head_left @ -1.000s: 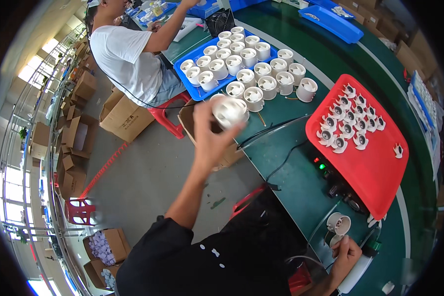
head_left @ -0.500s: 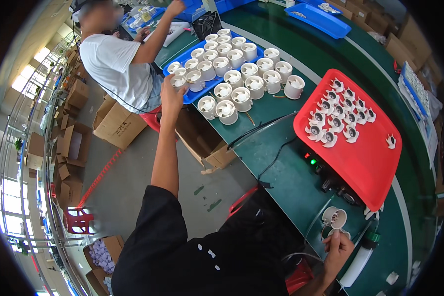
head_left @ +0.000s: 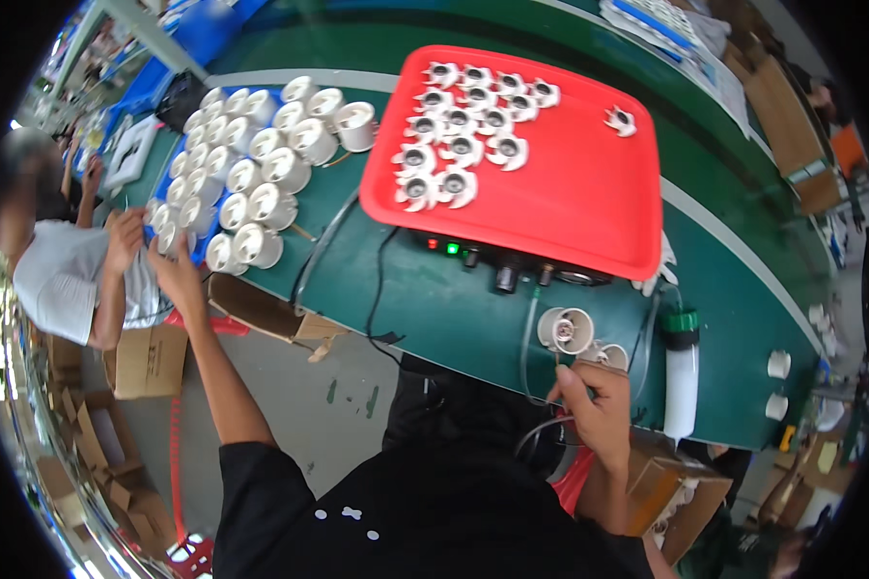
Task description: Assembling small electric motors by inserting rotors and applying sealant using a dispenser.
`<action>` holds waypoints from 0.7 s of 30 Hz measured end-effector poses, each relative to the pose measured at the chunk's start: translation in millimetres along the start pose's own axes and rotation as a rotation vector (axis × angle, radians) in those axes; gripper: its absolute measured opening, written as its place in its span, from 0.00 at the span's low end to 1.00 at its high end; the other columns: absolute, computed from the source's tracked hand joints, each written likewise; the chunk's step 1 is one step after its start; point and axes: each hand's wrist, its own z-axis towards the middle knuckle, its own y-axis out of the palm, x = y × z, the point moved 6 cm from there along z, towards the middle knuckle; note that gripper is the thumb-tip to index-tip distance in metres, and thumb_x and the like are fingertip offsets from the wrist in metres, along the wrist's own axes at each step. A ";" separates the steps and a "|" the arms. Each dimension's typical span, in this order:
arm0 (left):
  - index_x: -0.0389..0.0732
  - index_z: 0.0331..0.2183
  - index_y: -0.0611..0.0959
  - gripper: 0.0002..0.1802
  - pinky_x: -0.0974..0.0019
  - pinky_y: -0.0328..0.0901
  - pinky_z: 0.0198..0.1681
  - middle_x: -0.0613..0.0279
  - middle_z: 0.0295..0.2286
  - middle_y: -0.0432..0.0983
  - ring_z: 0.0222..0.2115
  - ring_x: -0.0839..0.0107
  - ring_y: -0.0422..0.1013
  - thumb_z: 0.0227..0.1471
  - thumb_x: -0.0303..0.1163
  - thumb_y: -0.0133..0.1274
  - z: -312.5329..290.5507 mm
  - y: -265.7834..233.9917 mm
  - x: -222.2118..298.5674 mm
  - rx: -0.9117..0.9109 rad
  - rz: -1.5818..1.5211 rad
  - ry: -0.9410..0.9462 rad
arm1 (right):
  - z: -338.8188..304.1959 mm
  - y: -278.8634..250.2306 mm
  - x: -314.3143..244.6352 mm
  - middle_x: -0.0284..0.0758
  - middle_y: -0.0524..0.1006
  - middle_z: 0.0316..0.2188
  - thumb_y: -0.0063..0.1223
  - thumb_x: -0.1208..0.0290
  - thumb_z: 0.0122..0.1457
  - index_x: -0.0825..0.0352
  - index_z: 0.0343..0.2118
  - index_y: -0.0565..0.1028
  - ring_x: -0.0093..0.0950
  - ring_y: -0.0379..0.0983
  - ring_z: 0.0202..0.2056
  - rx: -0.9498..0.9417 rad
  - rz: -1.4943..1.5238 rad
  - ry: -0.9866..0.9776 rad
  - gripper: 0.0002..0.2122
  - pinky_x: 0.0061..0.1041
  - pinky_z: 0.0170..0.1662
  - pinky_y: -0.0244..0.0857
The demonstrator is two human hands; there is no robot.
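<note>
White cylindrical fan housings (head_left: pixel 285 171) stand in rows, several in a blue tray (head_left: pixel 200 253) and several on the green table beside it. My left hand (head_left: pixel 177 275) reaches to the tray's near corner, its fingers round a white housing (head_left: pixel 170 234). On the right, my right hand (head_left: pixel 597 400) pinches a thin brown wire lead (head_left: pixel 557 358) just below a tilted white housing (head_left: pixel 570 330). Another white housing (head_left: pixel 608 355) is partly hidden behind that hand. White fan wheels (head_left: pixel 462 148) with dark hubs sit on a red tray (head_left: pixel 579 207).
Below the red tray is a black control box (head_left: pixel 483 259) with lit lamps and cables. A white tube with a green cap (head_left: pixel 681 376) lies at right. A co-worker's hand (head_left: pixel 124 238) is close to my left hand. Cardboard boxes (head_left: pixel 150 362) stand on the floor.
The view has turned right, so the red tray now appears nearer the middle. My left hand remains at the blue tray's corner, and the co-worker's hand has come down beside it.
</note>
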 end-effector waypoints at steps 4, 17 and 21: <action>0.29 0.52 0.69 0.32 0.61 0.63 0.54 0.44 0.50 0.69 0.50 0.59 0.69 0.52 0.38 0.62 -1.2 19.4 -29.5 -0.099 -0.265 -0.065 | -1.1 0.3 -0.3 0.33 0.70 0.14 0.54 0.70 0.61 0.72 0.20 0.77 0.20 0.63 0.17 -0.028 0.014 0.025 0.14 0.21 0.23 0.55; 0.31 0.52 0.65 0.31 0.55 0.63 0.52 0.34 0.46 0.70 0.48 0.46 0.70 0.55 0.37 0.58 10.6 4.2 -51.2 0.048 -0.100 -0.093 | 52.3 -24.7 -70.2 0.36 0.70 0.14 0.56 0.72 0.58 0.73 0.19 0.75 0.25 0.63 0.17 0.006 -0.244 -0.250 0.12 0.24 0.23 0.55; 0.30 0.52 0.65 0.28 0.56 0.64 0.50 0.37 0.43 0.72 0.44 0.52 0.72 0.54 0.30 0.57 -21.1 -19.7 29.2 0.148 -0.255 -0.183 | 53.9 -42.8 -79.1 0.33 0.68 0.13 0.52 0.71 0.61 0.72 0.17 0.73 0.20 0.60 0.16 0.094 -0.366 -0.335 0.15 0.22 0.21 0.50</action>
